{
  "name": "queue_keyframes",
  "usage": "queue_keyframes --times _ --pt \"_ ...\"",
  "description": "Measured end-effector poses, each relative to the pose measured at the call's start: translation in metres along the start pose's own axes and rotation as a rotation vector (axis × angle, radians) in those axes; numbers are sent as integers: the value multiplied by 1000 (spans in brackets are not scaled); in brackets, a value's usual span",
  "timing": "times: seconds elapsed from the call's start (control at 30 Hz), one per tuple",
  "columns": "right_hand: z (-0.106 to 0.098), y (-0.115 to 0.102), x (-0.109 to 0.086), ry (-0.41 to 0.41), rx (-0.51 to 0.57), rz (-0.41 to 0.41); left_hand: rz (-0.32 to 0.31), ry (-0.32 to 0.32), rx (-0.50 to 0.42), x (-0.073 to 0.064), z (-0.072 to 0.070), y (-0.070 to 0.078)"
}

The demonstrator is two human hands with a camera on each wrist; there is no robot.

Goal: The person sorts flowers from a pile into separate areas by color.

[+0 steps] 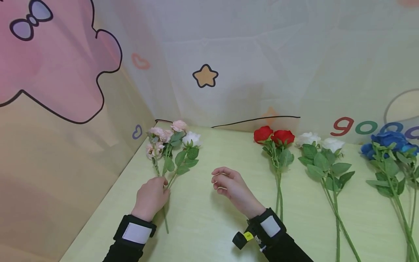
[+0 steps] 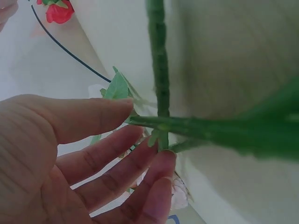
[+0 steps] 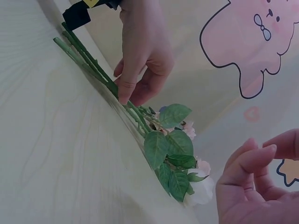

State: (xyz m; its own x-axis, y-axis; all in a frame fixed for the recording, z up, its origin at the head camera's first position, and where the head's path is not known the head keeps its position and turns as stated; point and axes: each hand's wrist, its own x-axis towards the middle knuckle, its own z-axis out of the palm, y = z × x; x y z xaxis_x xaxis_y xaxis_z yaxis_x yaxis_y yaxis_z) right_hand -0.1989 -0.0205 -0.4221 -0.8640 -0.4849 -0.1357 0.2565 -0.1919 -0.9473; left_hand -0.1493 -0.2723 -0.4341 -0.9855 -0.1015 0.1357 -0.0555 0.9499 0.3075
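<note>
At the table's left, my left hand (image 1: 151,198) pinches green flower stems (image 2: 187,128) between thumb and fingers. Their heads point to the back: a white rose (image 1: 191,139) on the right, with pale pink roses (image 1: 160,134) beside it. In the right wrist view the white rose (image 3: 201,189) and its leaves (image 3: 156,148) lie low along the tabletop. My right hand (image 1: 234,189) hovers to the right of this bunch, fingers loosely bent, holding nothing. In the right wrist view its thumb and fingertips (image 3: 268,154) come close together around bare air.
Two red roses (image 1: 283,137) lie right of my right hand. Farther right are white roses (image 1: 307,139) and blue flowers (image 1: 391,142), stems toward me. A printed cloth (image 1: 245,72) closes off the back and left of the table (image 1: 203,233).
</note>
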Motion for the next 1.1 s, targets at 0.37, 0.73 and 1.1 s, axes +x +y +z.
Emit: queue_keyframes --times 0.37,0.73,1.1 --pt "3 -5 -1 -14 -23 -11 29 61 -12 9 2 -11" --pt "4 -8 -4 -44 -15 -16 -23 -57 -72 14 -5 -12" --pt "2 -11 -7 -52 10 -6 -17 -74 -231 18 -10 -18"
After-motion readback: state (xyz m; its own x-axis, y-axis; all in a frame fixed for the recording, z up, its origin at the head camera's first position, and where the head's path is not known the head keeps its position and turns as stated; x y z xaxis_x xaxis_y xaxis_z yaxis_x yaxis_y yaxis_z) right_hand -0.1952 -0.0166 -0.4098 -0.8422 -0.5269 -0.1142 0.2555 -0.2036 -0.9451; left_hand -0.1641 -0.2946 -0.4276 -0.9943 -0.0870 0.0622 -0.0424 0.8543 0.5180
